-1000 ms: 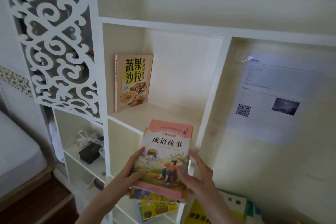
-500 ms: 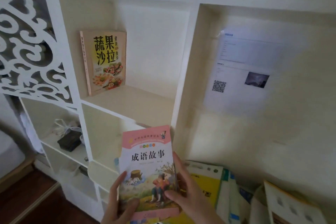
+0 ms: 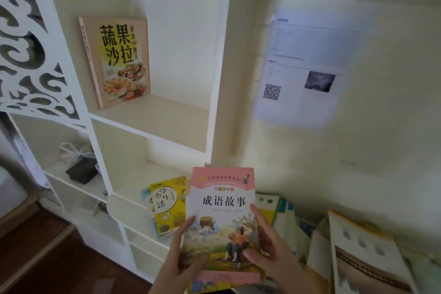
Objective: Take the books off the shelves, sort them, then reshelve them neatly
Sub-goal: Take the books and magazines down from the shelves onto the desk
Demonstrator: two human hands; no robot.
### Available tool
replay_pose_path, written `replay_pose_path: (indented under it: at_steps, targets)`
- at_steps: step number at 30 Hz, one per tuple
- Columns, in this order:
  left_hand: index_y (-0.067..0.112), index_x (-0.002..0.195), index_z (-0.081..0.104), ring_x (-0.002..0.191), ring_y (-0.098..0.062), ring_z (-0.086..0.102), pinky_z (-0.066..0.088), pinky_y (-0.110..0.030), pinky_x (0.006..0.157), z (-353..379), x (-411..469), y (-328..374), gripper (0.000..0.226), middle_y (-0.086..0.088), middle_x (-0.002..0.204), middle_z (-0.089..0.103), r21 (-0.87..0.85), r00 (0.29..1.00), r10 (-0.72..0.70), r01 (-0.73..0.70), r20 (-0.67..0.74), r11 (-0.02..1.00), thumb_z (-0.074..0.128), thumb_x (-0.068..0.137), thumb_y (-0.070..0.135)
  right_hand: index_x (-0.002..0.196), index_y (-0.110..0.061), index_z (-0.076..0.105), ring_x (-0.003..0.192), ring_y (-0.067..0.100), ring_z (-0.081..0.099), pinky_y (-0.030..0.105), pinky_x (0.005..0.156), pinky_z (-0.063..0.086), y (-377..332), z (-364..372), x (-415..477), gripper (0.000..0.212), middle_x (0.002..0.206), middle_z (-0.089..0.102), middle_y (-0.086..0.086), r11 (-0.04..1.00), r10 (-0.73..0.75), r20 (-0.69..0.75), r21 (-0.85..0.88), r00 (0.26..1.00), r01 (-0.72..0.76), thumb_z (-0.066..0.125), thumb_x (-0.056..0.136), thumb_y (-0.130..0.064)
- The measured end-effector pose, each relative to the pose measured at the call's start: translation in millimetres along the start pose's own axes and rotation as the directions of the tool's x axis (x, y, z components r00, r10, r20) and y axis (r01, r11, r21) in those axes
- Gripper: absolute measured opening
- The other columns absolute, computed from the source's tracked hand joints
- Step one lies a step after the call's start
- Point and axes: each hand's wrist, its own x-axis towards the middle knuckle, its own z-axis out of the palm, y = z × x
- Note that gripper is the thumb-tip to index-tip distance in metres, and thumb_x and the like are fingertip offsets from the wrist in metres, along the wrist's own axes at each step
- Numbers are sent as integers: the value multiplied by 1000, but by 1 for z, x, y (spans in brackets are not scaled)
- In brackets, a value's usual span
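In front of the person stands a big white bookshelf [image 3: 162, 112] with square boxes in it. To the right of it, a sheet of paper [image 3: 303, 102] with a small square code is stuck on the wall.

Low on the right lies a pile of books [image 3: 365, 253], tipped over and leaning on each other. They are not on a shelf yet.

In the top box, a salad book [image 3: 119, 59] stands up against the left wall, all alone. There is lots of room beside it.

The pink story book [image 3: 223, 217] is next. It is up in the air, in front of the low shelf, with its cover facing the person. Just beside it on the left, a yellow book [image 3: 169, 205] lies flat on the low shelf on top of another one.

The left hand [image 3: 176, 260] holds the pink story book by its bottom left side, thumb on the cover and fingers curled round the edge. The right hand [image 3: 269, 250] holds the bottom right side in the same way. Both hands have hold of it.

A small black thing [image 3: 82, 170] sits on a side shelf far to the left.

The pink story book looks thin and light, I think. It has a soft cover, so it may bend or flop. The cover looks shiny, so it could slip. Holding both long sides, like now, seems good. To stand it up, a hold near the spine may keep it straight.
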Motion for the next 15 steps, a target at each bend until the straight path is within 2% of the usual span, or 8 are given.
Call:
replay_pose_path:
  at_steps: [3,4,6,7,9,11,13,15]
  targets:
    - [20,133,36,51,-5,57,44,-14,53,17,3,-5,73,-7,70,66,30,996,-32,29,89,999,76,75,4,144,-36,24,89,3,63,16,81,44,14,-17,-14,96,99,68,-14,998,46,-35,-38,998,-48,80,68,-52]
    - [23,136,34,53,-5,58,44,-14,54,23,6,-9,78,-16,78,66,46,992,-45,40,120,998,80,73,14,144,-35,24,79,0,60,15,77,42,23,-23,-19,101,90,65,-13,997,51,-61,-50,997,-54,80,64,-58]
    - [22,139,34,54,-3,57,43,-11,56,33,18,-21,81,-52,100,42,90,993,-51,41,110,995,80,73,29,143,-40,25,68,1,54,16,68,39,39,-36,-28,104,85,59,-5,995,52,-121,-78,991,-62,79,58,-66]
    - [23,140,35,56,-3,58,43,-10,57,38,23,-26,78,-53,112,36,129,991,-53,37,120,991,78,74,30,142,-47,25,65,7,53,19,64,36,48,-43,-32,103,81,59,1,991,60,-148,-106,987,-76,77,56,-71]
    - [28,139,36,69,-2,63,45,-12,64,48,37,-39,71,-31,124,51,170,983,-89,61,160,983,75,79,20,141,-51,23,71,13,60,19,65,38,59,-53,-37,105,83,66,4,990,97,-184,-83,978,-114,77,53,-74]
    - [29,136,36,85,7,63,48,-14,72,61,52,-47,66,4,129,49,203,979,-103,65,179,977,68,84,5,141,-36,23,98,17,67,21,81,48,59,-61,-35,111,106,72,-8,991,112,-236,-50,965,-127,81,52,-67]
    - [35,134,35,98,7,61,50,-18,79,74,70,-51,64,9,136,41,234,973,-122,74,197,969,65,86,5,140,-27,26,92,-1,66,16,77,52,63,-73,-32,95,103,69,-19,981,138,-310,-86,941,-172,85,66,-41]
    - [39,137,30,107,-2,60,50,-21,84,83,92,-54,64,5,141,38,260,953,-172,106,249,960,63,90,13,140,-29,29,88,-7,59,6,69,45,75,-85,-25,75,111,60,-5,965,161,-366,-134,916,-224,73,81,-13]
